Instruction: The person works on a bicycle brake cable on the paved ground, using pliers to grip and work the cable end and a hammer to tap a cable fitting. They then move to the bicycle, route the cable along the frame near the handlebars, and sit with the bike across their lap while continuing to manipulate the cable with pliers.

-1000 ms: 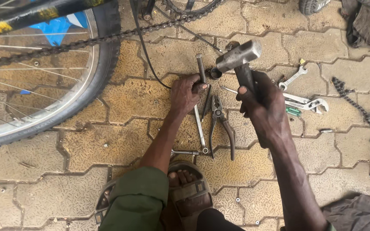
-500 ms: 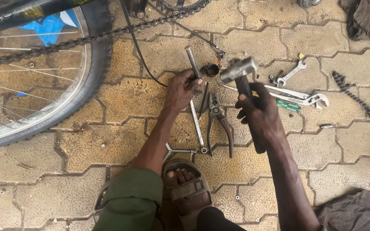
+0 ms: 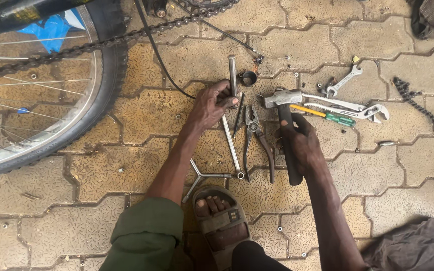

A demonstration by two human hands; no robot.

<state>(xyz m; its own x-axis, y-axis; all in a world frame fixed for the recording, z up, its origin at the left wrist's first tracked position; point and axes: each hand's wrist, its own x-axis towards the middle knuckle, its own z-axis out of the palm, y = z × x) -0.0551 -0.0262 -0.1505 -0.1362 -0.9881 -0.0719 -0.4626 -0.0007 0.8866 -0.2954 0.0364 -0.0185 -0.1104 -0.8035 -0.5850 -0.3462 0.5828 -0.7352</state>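
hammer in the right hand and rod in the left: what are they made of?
Hammer: head looks like bare grey steel, dull and worn; handle dark, likely rubber or painted wood, unclear. Rod: plain metal, probably steel, with a smooth silvery sheen.

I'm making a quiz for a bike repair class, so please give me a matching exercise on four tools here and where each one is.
Things:
1. hammer
2. metal rod
3. pliers
4. three-way wrench

Places:
A. on the paving between the two hands
B. gripped by its handle in the right hand
C. on the paving beside the sandalled foot
D. held at its lower end by the left hand

Pairs: 1-B, 2-D, 3-A, 4-C
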